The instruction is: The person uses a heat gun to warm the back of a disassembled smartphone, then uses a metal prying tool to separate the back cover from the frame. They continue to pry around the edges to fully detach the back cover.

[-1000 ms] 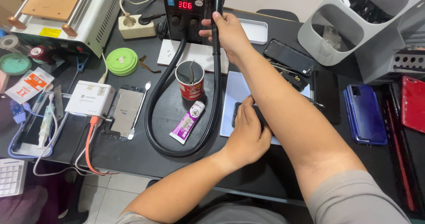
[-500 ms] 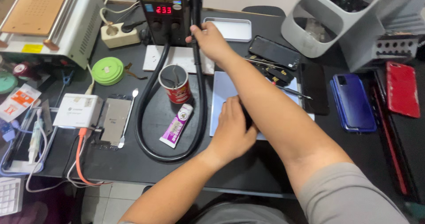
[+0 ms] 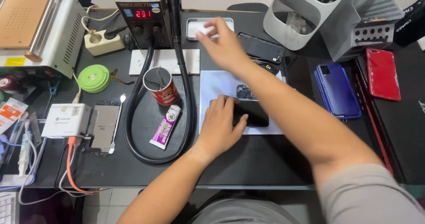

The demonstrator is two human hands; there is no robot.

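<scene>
A dark phone (image 3: 248, 114) is pinned flat on the pale mat (image 3: 212, 84) at the bench's middle by the left hand (image 3: 221, 124), grip spread flat, steadying it, while the right hand (image 3: 221, 45), fingers loosely apart and empty, is stretched toward the small tray (image 3: 195, 29) at the far edge.

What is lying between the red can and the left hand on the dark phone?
In the head view, a black hose and a small purple tube lie between the red can and the left hand.

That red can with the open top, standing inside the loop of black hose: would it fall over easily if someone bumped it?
The red cylindrical can stands upright and is taller than it is wide, so a sideways knock would probably tip it. Being round, it would likely roll once down. The thick black hose curves around it and might stop it. Its open top could spill whatever is inside.
</scene>
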